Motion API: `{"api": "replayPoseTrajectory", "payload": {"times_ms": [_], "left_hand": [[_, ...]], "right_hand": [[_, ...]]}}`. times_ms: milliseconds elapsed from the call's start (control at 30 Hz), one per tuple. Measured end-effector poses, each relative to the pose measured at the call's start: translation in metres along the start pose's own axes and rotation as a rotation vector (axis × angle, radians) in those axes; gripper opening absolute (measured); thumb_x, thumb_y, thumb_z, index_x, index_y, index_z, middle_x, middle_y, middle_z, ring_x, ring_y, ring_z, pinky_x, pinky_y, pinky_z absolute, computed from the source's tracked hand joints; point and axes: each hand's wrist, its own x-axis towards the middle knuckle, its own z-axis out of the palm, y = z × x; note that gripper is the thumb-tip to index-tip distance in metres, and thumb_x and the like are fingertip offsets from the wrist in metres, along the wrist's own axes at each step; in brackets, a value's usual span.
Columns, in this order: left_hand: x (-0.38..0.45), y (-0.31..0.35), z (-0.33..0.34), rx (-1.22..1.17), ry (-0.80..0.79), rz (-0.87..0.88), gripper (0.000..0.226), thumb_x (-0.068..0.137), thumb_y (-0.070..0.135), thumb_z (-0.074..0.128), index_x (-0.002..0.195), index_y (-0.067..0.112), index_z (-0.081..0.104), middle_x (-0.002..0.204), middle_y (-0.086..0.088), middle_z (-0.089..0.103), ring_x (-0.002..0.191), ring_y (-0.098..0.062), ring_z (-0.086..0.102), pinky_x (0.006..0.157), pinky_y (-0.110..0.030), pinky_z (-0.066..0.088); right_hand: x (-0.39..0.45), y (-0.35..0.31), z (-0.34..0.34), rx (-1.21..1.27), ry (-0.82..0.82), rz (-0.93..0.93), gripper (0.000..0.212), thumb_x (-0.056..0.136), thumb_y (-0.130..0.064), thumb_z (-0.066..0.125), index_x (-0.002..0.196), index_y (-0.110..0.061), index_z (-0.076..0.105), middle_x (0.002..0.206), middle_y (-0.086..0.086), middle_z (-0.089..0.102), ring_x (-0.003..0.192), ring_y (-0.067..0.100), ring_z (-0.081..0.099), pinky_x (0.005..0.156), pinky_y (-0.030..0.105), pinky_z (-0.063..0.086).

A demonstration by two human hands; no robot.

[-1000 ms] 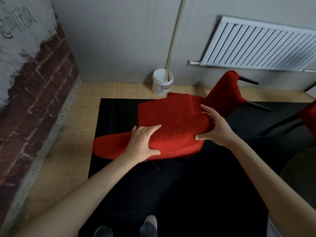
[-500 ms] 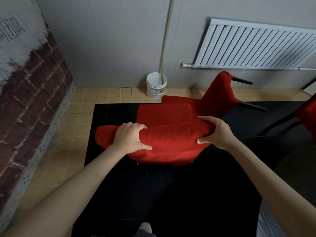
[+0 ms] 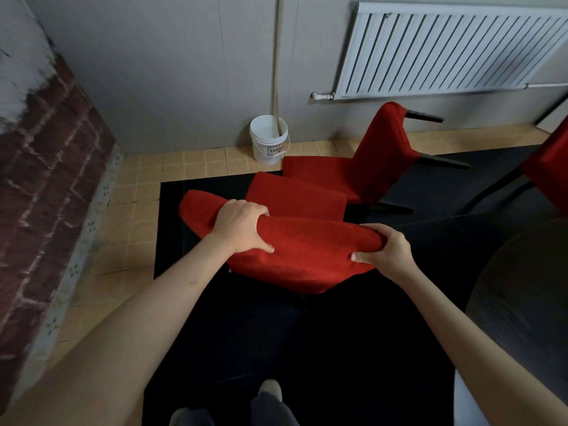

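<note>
A red upholstered chair stands in front of me on a black mat. Both my hands grip the top edge of its backrest. My left hand curls over the left part of that edge, thumb on the near face. My right hand wraps round the right end, thumb underneath. The chair's seat shows beyond the backrest; its legs are hidden.
A second red chair lies tipped over behind, dark legs pointing right. A third red chair is at the right edge. A white bucket stands by the wall, a radiator above. Brick wall on the left, dark round table at right.
Both hands have closed round the backrest's top edge. The chair has swung from leaning back toward upright and sits nearer me; my view has tilted down.
</note>
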Motion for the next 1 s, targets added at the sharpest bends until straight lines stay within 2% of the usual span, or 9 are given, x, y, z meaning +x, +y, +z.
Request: {"api": "replayPoseTrajectory", "payload": {"times_ms": [67,333,567,767,867,1000], "left_hand": [[-0.001,0.001,0.001,-0.004,-0.006,-0.006,0.07,0.048,0.065,0.084,0.102,0.023,0.07,0.093,0.006,0.071,0.087,-0.017,0.062,0.089,-0.031,0.04],[-0.021,0.003,0.003,-0.027,0.002,-0.01,0.067,0.048,0.06,0.087,0.1,0.021,0.072,0.09,0.004,0.071,0.086,-0.018,0.062,0.087,-0.031,0.043],[-0.048,-0.005,0.003,-0.016,0.002,-0.022,0.07,0.049,0.06,0.087,0.103,0.02,0.072,0.093,0.002,0.071,0.089,-0.018,0.062,0.088,-0.031,0.045],[-0.077,-0.025,-0.002,-0.03,0.02,-0.07,0.074,0.047,0.059,0.088,0.106,0.019,0.072,0.095,0.001,0.071,0.091,-0.019,0.062,0.087,-0.031,0.045],[-0.093,-0.038,-0.007,-0.035,0.034,-0.094,0.074,0.047,0.059,0.088,0.106,0.018,0.072,0.095,0.001,0.071,0.092,-0.019,0.063,0.086,-0.031,0.044],[-0.12,-0.059,-0.013,-0.032,0.033,-0.137,0.072,0.047,0.059,0.088,0.105,0.02,0.072,0.094,0.002,0.07,0.09,-0.019,0.062,0.083,-0.03,0.046]], "right_hand": [[0.0,0.002,-0.001,-0.003,-0.011,0.0,0.068,0.052,-0.018,0.095,0.112,-0.029,0.065,0.105,-0.01,0.061,0.1,0.012,0.057,0.077,0.018,0.045],[-0.014,0.004,0.003,0.007,-0.04,0.014,0.065,0.05,-0.018,0.095,0.105,-0.033,0.065,0.1,-0.017,0.062,0.091,-0.001,0.056,0.07,0.011,0.042],[-0.034,0.002,0.016,0.036,-0.052,0.027,0.063,0.05,-0.016,0.095,0.104,-0.032,0.066,0.103,-0.01,0.064,0.095,0.009,0.059,0.078,0.023,0.049],[-0.046,-0.011,0.039,0.047,-0.088,0.028,0.065,0.05,-0.016,0.095,0.107,-0.027,0.067,0.105,-0.007,0.065,0.097,0.012,0.06,0.075,0.021,0.049],[-0.051,-0.024,0.053,0.05,-0.106,0.015,0.062,0.051,-0.017,0.095,0.104,-0.03,0.066,0.103,-0.01,0.063,0.097,0.01,0.058,0.071,0.016,0.046],[-0.06,-0.039,0.078,0.047,-0.136,-0.006,0.062,0.051,-0.016,0.095,0.104,-0.029,0.065,0.106,-0.006,0.063,0.1,0.012,0.058,0.075,0.019,0.047]]}}
